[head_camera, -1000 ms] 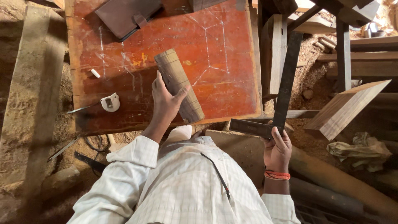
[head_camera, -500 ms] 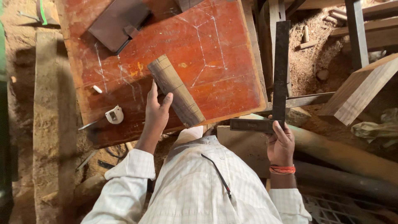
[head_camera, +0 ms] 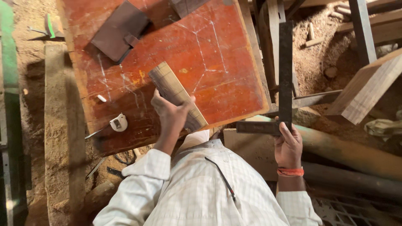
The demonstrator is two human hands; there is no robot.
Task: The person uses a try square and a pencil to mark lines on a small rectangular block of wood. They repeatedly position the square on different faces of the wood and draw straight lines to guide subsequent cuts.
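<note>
The left hand grips a flat, pencil-lined rectangular wooden block near its lower end, thumb on the right edge and fingers wrapped over the left edge, holding it tilted above the red-painted, chalk-marked wooden bench. The right hand closes its fingers on the stock of a dark metal try square, held off the bench's right edge with its blade pointing away. A small white tape measure lies on the bench left of the block, and a dark brown flat case sits near the far end.

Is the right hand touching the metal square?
Touching. The head view shows the right hand with fingers wrapped over the corner of the metal square.
</note>
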